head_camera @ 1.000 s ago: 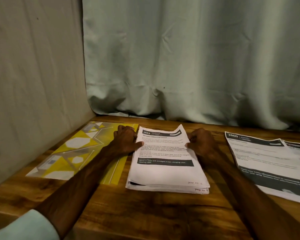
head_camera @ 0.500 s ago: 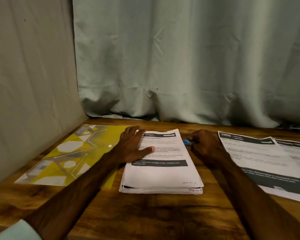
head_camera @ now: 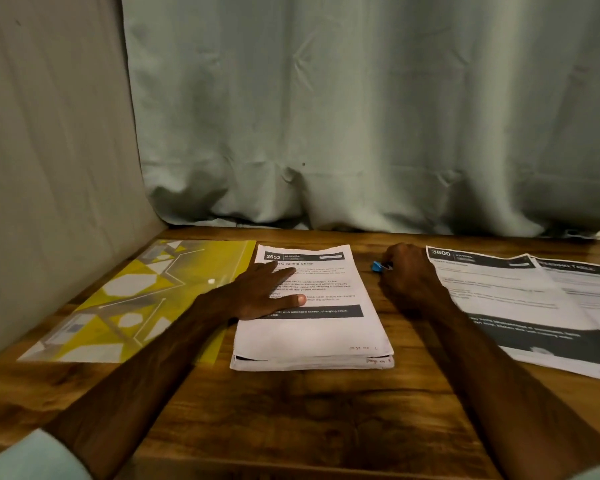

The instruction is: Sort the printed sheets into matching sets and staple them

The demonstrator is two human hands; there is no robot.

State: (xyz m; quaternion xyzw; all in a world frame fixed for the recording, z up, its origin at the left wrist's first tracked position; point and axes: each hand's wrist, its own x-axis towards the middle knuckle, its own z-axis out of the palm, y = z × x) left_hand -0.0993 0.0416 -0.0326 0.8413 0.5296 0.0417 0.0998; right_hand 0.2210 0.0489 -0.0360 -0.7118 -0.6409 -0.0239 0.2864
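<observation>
We note the left hand (head_camera: 257, 294) flat on the thick white stack of printed sheets (head_camera: 319, 336), lengthwise away from us, just left of the right hand (head_camera: 409, 277) curled round a small blue tool (head_camera: 376, 267).

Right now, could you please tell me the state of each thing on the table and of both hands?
Stack of sheets: flat, squared, sheet 2652 on top.
Blue item: gripped, beside the stack's far right corner.
Left hand: rests flat on the stack, fingers straight.
Right hand: fingers curled round the blue item.
Spread sheets: flat, overlapping.
Yellow folder: flat, left of the stack.
Curtain: drawn shut.
</observation>
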